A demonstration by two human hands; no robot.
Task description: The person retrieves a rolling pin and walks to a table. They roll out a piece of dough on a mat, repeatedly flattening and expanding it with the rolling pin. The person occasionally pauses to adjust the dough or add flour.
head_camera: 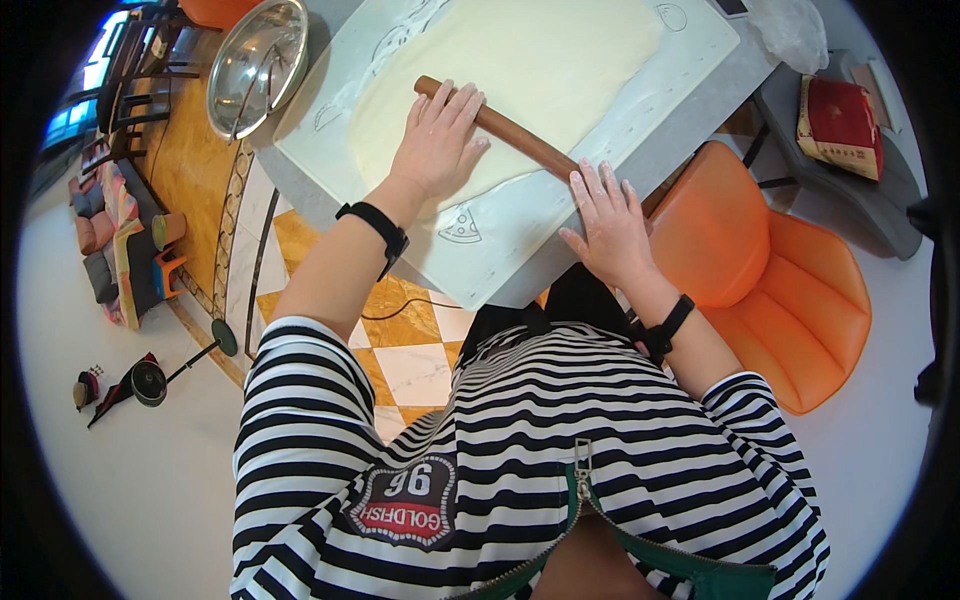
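A brown wooden rolling pin (517, 138) lies slantwise across a wide sheet of pale dough (480, 82). My left hand (441, 142) rests flat near the pin's upper left end, fingers outstretched over the wood and not curled round it. At its lower right end, my right hand (611, 217) touches the pin with its fingertips, fingers spread. Both hands look dusted with flour. The dough is on a pale printed mat (499, 259), with its near edge rounded and part of the mat bare beside it. The far part of the dough is cut off by the picture's top.
Left of the mat, a metal bowl (217, 90) with thin utensils in it stands at the grey table's (322, 202) edge. A clear plastic bag (787, 34) lies at the far right. Beside my right arm is an orange chair (795, 300); a grey chair (885, 214) holds a red bag (840, 124).
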